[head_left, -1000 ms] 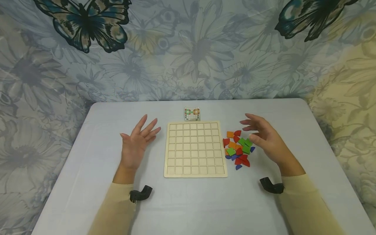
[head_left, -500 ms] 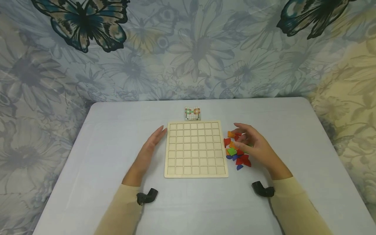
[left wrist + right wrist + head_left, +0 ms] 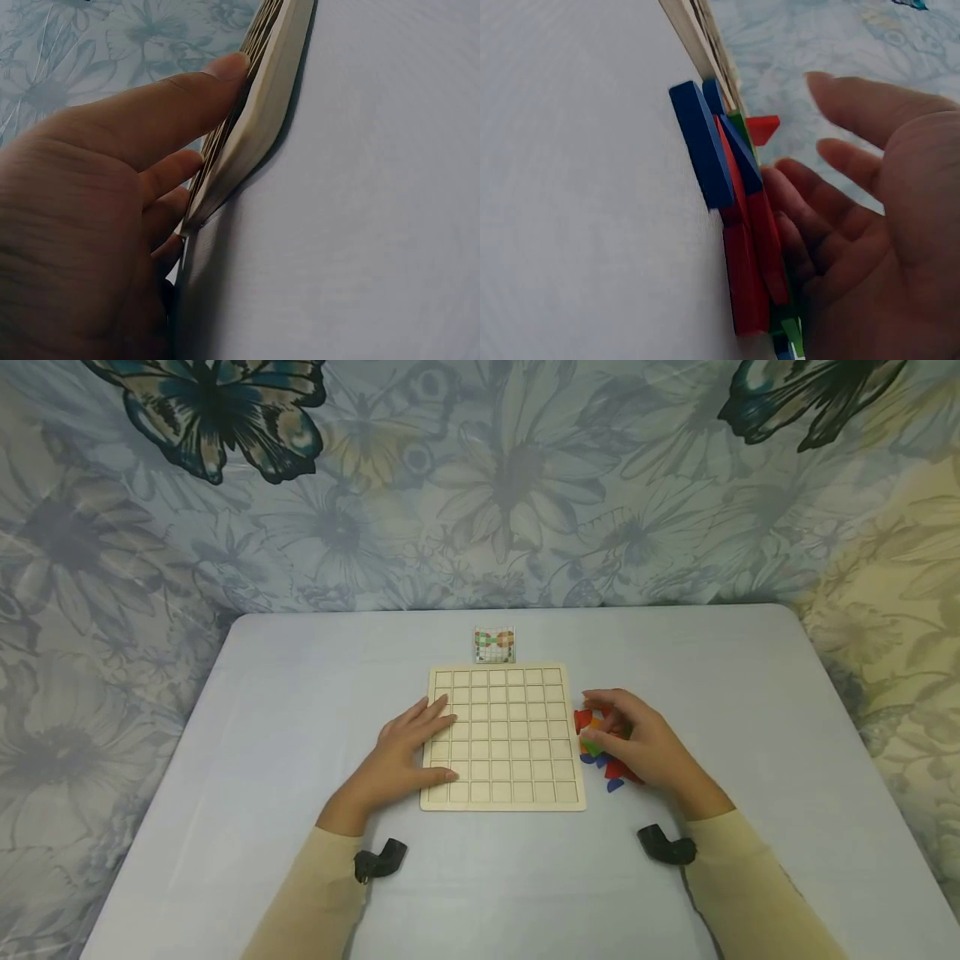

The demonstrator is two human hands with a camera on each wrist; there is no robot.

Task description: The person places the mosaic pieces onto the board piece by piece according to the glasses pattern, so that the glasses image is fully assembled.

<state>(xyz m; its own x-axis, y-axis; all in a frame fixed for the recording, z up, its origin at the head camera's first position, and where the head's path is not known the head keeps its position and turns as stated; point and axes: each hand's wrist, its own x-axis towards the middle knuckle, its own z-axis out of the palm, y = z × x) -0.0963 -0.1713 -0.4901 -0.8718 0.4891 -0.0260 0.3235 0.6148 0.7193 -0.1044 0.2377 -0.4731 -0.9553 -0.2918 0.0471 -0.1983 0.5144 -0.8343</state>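
A square wooden board (image 3: 498,739) with a grid of recessed cells lies mid-table. My left hand (image 3: 393,764) rests on its left edge, fingers spread over the cells; in the left wrist view the thumb (image 3: 187,97) lies on the board's edge. Right of the board is a small pile of flat coloured pieces, among them a red piece (image 3: 582,719) and a blue piece (image 3: 615,785). Over this pile is my right hand (image 3: 645,743), covering part of it. In the right wrist view its thumb (image 3: 862,105) stands apart from the fingers, with no piece visibly pinched; some fingers touch or nearly touch the pile.
Behind the board lies a small pattern card (image 3: 494,645) with green and orange shapes. A white cloth (image 3: 322,677) covers the table, and a floral fabric (image 3: 510,485) hangs behind it. Each sleeve carries a black wrist mount, such as the left mount (image 3: 380,860).
My left hand has come right and down from the air beside the board onto its left edge. My right hand has moved left and lowered over the coloured pieces.
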